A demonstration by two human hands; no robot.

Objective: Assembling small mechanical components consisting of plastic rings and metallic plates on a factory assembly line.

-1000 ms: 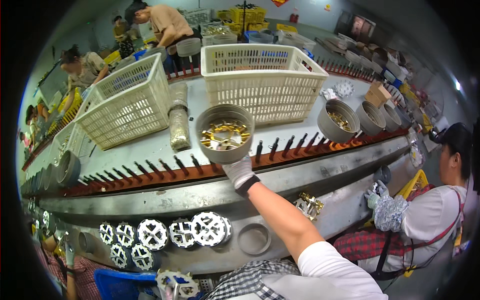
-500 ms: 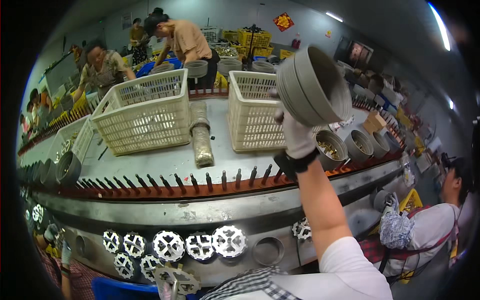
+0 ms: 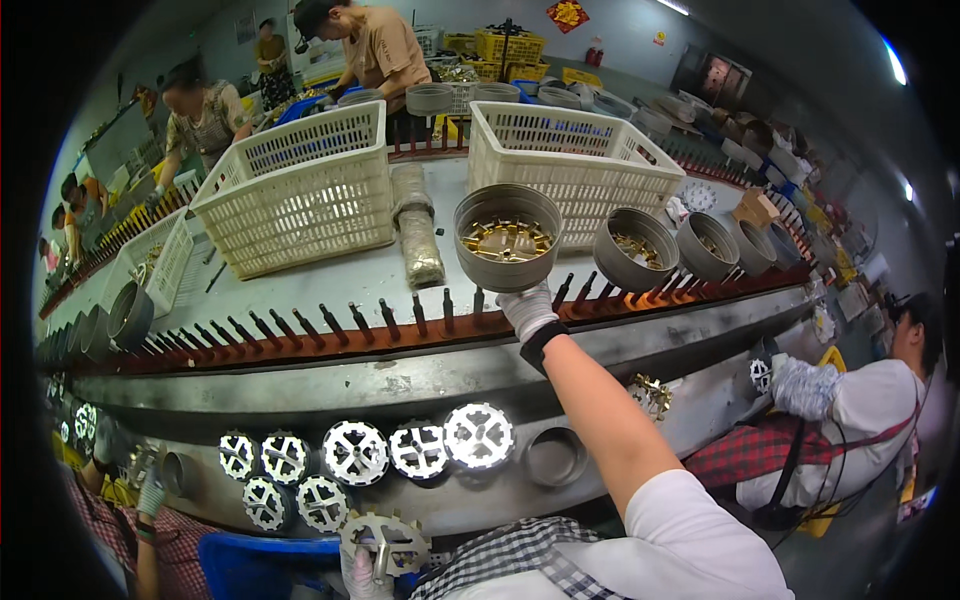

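My right hand (image 3: 527, 310), in a white glove with a black wristband, is closed at the near underside of a grey ribbed round cup (image 3: 508, 272). The cup is upright above the row of dark pins (image 3: 420, 318), and gold-coloured metal pieces show in a ring inside it. At the lower edge my gloved left hand (image 3: 361, 574) holds a toothed, spoked metal disc (image 3: 400, 540) with a short stem. Ahead of it, several bright spoked discs (image 3: 355, 453) rest on dark round bases on the metal ledge, beside a grey ring (image 3: 555, 457).
White plastic crates (image 3: 300, 215) (image 3: 570, 160) stand beyond the pins, with a wrapped tube (image 3: 417, 235) between them. More grey cups (image 3: 637, 249) line the right. A gold-toothed piece (image 3: 650, 395) lies on the ledge. A co-worker (image 3: 850, 420) sits at right; others work across the table.
My right hand has come down and left with the grey cup, turning it from tilted to upright. A gold-toothed piece now shows on the ledge below my right arm.
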